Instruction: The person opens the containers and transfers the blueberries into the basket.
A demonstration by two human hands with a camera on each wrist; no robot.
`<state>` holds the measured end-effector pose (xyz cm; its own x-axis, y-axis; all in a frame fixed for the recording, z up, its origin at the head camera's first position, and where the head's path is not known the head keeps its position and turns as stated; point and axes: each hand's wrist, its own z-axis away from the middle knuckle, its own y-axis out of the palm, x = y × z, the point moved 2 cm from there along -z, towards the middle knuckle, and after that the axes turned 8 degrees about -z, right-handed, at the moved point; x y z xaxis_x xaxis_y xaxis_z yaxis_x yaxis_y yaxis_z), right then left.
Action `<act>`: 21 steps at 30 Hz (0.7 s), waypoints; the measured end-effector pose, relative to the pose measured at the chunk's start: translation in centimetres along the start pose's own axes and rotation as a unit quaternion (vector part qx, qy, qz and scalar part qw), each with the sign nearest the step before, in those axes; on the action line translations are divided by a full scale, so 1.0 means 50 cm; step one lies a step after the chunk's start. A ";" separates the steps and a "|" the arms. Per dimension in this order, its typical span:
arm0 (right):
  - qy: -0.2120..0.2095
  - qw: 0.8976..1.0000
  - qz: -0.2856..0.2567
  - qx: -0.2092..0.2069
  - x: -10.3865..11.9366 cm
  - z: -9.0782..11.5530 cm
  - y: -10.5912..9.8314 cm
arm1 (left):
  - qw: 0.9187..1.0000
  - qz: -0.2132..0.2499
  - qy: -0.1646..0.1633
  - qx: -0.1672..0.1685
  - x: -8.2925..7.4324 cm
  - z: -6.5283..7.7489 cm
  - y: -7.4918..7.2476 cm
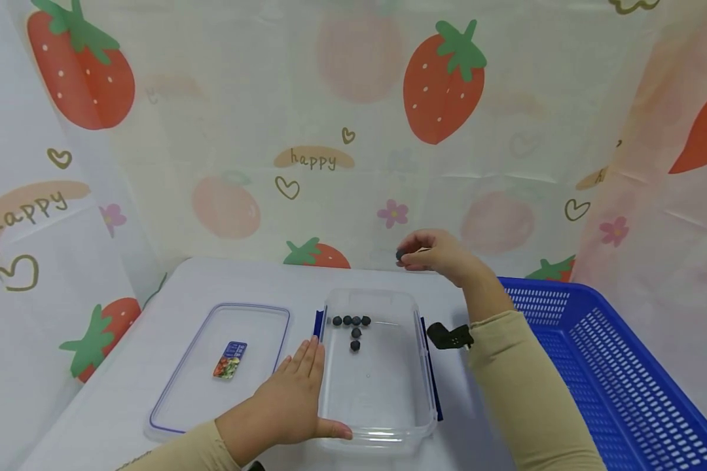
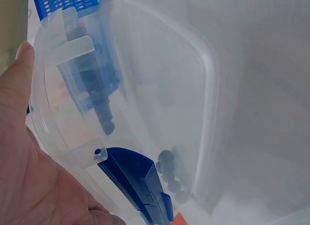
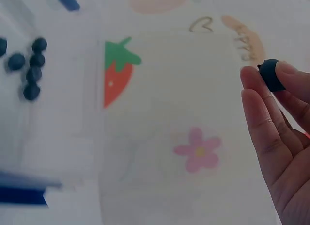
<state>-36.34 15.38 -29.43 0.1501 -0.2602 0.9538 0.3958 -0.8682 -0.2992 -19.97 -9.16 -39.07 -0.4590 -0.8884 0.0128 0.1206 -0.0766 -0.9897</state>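
Observation:
A clear plastic box (image 1: pixel 383 392) with blue side latches stands open on the table. Inside it, several blueberries (image 1: pixel 356 333) form a T shape toward the far end, the crossbar farthest away. My left hand (image 1: pixel 289 396) lies along the box's left side with straight fingers, its thumb over the near rim. Above and beyond the far right of the box, my right hand (image 1: pixel 438 254) is raised and pinches one blueberry (image 3: pixel 272 75) between thumb and fingertips. In the right wrist view the berry's small crown shows.
A clear lid (image 1: pixel 182 386) with a blue-violet seal and a colourful label (image 1: pixel 230 360) lies left of the box. At the right stands a large blue perforated basket (image 1: pixel 601 373). A strawberry-printed curtain (image 1: pixel 353 196) hangs behind the white table (image 1: pixel 112 392).

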 end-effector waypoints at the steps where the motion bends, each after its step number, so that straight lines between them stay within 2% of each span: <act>1: -0.004 1.000 0.001 -0.001 0.002 0.008 -0.014 | 1.000 0.000 0.001 -0.001 0.000 0.000 0.000; 10: -0.016 0.998 0.042 -0.036 -0.014 0.085 -0.129 | 1.000 0.012 -0.002 0.004 -0.002 0.002 -0.002; 21: 0.002 0.998 0.025 -0.064 -0.080 0.179 -0.230 | 1.000 0.007 -0.001 -0.001 -0.002 0.001 -0.001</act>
<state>-33.39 30.17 -30.08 0.1621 -0.3057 0.9382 0.2682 -0.9014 -0.3400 -19.89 -9.08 -39.01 -0.4558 -0.8901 0.0001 0.1246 -0.0640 -0.9901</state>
